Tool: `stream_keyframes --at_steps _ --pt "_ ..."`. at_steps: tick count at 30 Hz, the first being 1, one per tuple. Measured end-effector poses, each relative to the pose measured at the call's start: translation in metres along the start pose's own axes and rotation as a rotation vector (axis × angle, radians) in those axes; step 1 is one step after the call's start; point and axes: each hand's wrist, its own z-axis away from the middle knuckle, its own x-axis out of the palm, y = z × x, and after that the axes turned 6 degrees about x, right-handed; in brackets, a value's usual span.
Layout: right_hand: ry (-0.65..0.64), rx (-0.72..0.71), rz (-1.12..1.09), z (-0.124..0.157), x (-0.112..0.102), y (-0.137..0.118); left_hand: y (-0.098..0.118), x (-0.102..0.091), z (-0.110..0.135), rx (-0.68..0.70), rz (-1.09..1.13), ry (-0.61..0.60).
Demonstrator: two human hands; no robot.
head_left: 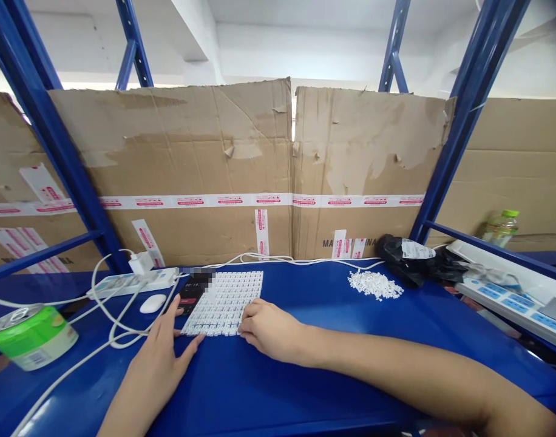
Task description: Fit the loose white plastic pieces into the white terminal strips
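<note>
A white gridded panel, made of rows of small pieces, lies flat on the blue table. Beside its left edge rests my left hand, with fingers stretched and the thumb apart, near the panel's front left corner. My right hand is at the front right corner, its fingers curled and pressed together; whatever they pinch is too small or hidden to name. A dark phone showing a timer sits against the panel's left side, partly covered by it. To the right lies a loose heap of small white pieces.
At the left are a green can, a white mouse, a power strip and looping white cables. A black plastic bag and another socket strip stand at the right. Cardboard walls the back.
</note>
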Motion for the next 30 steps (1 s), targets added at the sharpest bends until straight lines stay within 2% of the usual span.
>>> stream_keyframes --at_steps 5,14,22,30 --pt "0.000 0.021 -0.033 0.001 0.000 0.001 -0.003 0.001 -0.001 -0.010 0.035 -0.001" --pt "0.078 0.076 -0.117 0.011 0.000 0.006 -0.026 -0.002 -0.002 -0.014 0.100 -0.008" --pt "0.095 0.140 -0.243 0.025 0.005 0.014 -0.020 -0.003 -0.005 -0.020 0.112 -0.038" --pt "0.138 0.117 -0.308 0.023 0.016 0.014 -0.006 0.004 -0.002 -0.020 0.039 -0.036"
